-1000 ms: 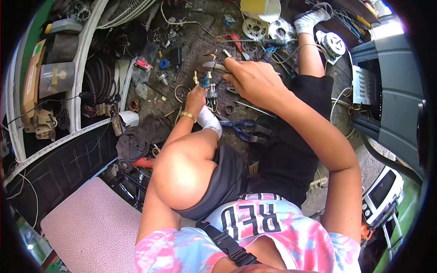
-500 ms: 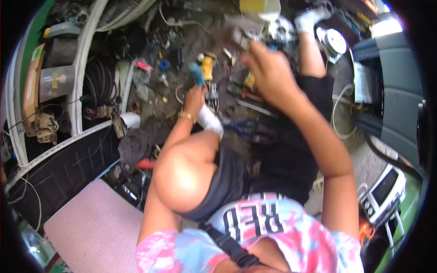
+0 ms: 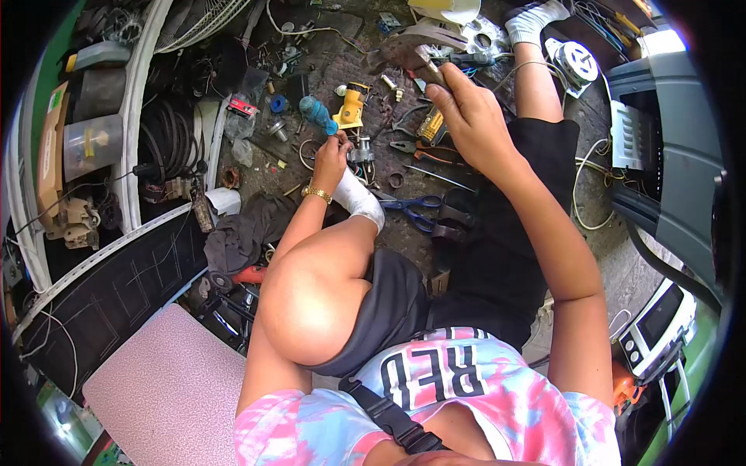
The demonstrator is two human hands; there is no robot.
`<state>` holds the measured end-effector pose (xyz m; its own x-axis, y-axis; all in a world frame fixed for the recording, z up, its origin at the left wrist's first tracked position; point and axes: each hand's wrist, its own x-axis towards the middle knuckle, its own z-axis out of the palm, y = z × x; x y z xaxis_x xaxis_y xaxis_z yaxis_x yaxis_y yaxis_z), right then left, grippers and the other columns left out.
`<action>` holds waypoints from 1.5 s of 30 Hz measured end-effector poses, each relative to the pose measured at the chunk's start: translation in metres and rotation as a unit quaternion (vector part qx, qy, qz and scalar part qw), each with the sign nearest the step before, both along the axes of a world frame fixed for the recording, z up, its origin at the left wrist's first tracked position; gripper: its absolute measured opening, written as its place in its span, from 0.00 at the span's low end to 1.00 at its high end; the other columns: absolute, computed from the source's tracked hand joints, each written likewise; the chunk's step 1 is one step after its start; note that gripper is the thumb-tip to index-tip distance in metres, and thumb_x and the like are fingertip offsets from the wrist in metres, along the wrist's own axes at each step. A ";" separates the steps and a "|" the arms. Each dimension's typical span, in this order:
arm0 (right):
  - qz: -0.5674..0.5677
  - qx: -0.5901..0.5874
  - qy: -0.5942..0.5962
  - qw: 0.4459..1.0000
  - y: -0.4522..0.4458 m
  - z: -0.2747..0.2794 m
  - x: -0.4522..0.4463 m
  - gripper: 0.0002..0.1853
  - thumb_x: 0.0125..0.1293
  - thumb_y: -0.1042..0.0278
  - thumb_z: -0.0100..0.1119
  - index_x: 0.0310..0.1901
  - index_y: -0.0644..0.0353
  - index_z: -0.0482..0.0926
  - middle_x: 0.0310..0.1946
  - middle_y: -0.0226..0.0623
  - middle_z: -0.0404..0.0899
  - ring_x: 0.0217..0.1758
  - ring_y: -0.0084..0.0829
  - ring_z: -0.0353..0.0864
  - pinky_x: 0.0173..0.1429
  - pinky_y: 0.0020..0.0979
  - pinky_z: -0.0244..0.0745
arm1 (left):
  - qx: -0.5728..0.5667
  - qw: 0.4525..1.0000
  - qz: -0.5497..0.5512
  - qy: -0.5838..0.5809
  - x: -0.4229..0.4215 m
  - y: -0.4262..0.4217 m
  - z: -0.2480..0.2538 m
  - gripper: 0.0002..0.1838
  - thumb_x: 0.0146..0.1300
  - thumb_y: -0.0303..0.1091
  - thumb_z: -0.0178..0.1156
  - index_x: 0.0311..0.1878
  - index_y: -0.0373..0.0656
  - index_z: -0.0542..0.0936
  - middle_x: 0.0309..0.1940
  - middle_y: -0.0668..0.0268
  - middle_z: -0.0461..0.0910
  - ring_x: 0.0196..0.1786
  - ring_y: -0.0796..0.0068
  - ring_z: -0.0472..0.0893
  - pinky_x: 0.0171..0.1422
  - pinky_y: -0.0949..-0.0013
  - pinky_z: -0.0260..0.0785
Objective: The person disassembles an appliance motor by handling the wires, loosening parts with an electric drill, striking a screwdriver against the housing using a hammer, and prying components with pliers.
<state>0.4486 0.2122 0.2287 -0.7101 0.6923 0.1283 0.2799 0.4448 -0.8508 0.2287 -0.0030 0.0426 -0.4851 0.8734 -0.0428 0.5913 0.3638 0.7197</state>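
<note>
My right hand (image 3: 475, 116) is closed round the handle of a claw hammer (image 3: 408, 48), raised above the floor at the upper middle. My left hand (image 3: 332, 161) grips a screwdriver with a blue handle (image 3: 317, 114), its fingers low near the shaft. Its tip is hidden behind my fingers. Beside that hand lies a small silver metal part (image 3: 362, 149) near my left foot in a white sock (image 3: 356, 194). A yellow tool housing (image 3: 353, 105) stands just beyond the part.
Pliers with orange handles (image 3: 427, 151), blue-handled scissors (image 3: 416, 210) and a blue ring (image 3: 278, 104) lie on the cluttered floor. A pink-topped surface (image 3: 167, 380) is at lower left, a grey cabinet (image 3: 684, 140) at right. Coiled black hoses (image 3: 167, 136) hang in the left shelf.
The hammer and my right hand, blurred before, now show sharply, a little to the right and lower. The screwdriver handle leans further left, and my left hand has shifted slightly.
</note>
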 end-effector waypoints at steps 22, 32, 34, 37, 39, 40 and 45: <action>0.085 0.119 -0.034 0.989 -0.012 0.008 -0.034 0.14 0.70 0.57 0.52 0.36 0.60 0.67 0.22 0.48 0.76 0.29 0.53 0.77 0.32 0.50 0.68 | -0.019 0.994 -0.038 0.097 0.006 0.002 -0.003 0.09 0.63 0.26 0.57 0.45 0.37 0.72 0.38 0.50 0.80 0.40 0.44 0.80 0.41 0.50 0.72; 0.108 0.308 0.043 0.944 0.030 0.107 -0.071 0.11 0.68 0.61 0.54 0.38 0.60 0.77 0.21 0.44 0.76 0.24 0.39 0.81 0.28 0.41 0.71 | -0.038 0.991 -0.026 0.128 0.011 0.003 0.008 0.09 0.62 0.26 0.57 0.45 0.39 0.73 0.37 0.51 0.80 0.39 0.44 0.79 0.40 0.49 0.71; 0.112 0.286 0.008 0.952 0.016 0.087 -0.072 0.12 0.68 0.59 0.54 0.37 0.60 0.76 0.21 0.45 0.77 0.25 0.41 0.81 0.28 0.42 0.72 | -0.021 0.991 -0.023 0.131 0.010 0.001 0.005 0.09 0.62 0.27 0.57 0.46 0.39 0.73 0.36 0.51 0.80 0.39 0.44 0.79 0.39 0.48 0.71; 0.115 0.243 -0.088 0.959 -0.005 0.042 -0.069 0.16 0.68 0.54 0.53 0.36 0.61 0.74 0.24 0.47 0.79 0.27 0.47 0.81 0.27 0.45 0.73 | -0.015 0.991 -0.022 0.128 0.008 0.000 -0.004 0.10 0.62 0.29 0.58 0.46 0.39 0.73 0.36 0.51 0.80 0.39 0.43 0.79 0.40 0.48 0.71; 0.102 0.164 -0.115 0.974 -0.019 0.020 -0.049 0.14 0.68 0.57 0.53 0.36 0.62 0.73 0.24 0.48 0.78 0.28 0.50 0.79 0.29 0.45 0.71 | -0.053 0.986 -0.056 0.144 0.010 -0.016 -0.015 0.11 0.62 0.29 0.58 0.47 0.39 0.74 0.37 0.50 0.80 0.39 0.43 0.79 0.41 0.48 0.72; 0.114 0.120 -0.124 0.978 -0.004 0.009 -0.051 0.12 0.68 0.61 0.53 0.37 0.63 0.73 0.24 0.50 0.76 0.28 0.52 0.78 0.31 0.46 0.69 | -0.021 0.989 -0.023 0.144 0.008 -0.007 -0.022 0.11 0.62 0.29 0.58 0.46 0.39 0.74 0.37 0.49 0.80 0.40 0.43 0.79 0.42 0.48 0.71; -0.013 0.106 0.074 0.991 0.029 0.057 -0.035 0.14 0.69 0.56 0.53 0.39 0.60 0.71 0.26 0.52 0.77 0.33 0.58 0.76 0.34 0.48 0.69 | 0.033 0.998 0.039 0.020 -0.003 -0.001 -0.012 0.06 0.65 0.28 0.56 0.42 0.37 0.75 0.34 0.51 0.81 0.38 0.48 0.81 0.44 0.54 0.74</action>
<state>0.4135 0.2417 0.2856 -0.6545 0.6566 0.3748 0.1726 0.6124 -0.7715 0.2261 -0.0036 0.0307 -0.5521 0.8330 0.0347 0.5913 0.3619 0.7207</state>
